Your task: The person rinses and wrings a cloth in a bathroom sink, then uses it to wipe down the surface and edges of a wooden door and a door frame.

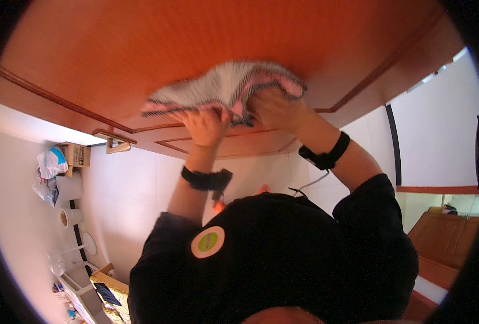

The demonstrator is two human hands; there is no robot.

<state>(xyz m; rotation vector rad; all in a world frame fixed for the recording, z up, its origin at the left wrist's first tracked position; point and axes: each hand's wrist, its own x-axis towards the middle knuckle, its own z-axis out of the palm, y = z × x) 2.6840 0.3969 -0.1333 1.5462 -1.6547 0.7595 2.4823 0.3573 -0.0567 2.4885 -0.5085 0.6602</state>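
A reddish-brown wooden door [174, 36] with moulded panels fills the upper view before me. Spread near its surface is a grey and pink cloth [223, 83] with a dark striped edge, blurred by motion. My left hand [205, 125] grips the cloth's lower edge, thumb toward the middle. My right hand [278, 107] holds the cloth on its right side, the fingers partly hidden in a fold. Black straps with small devices sit on both forearms. Whether the cloth touches the door all along is hidden by its folds.
A brass-coloured lever handle [117, 146] juts from the door at the left. Along the left wall stand a cardboard box [77, 156], plastic bags [52, 164], a white bin [71, 217] and a standing fan [87, 244]. A wooden cabinet [446, 239] is at the lower right.
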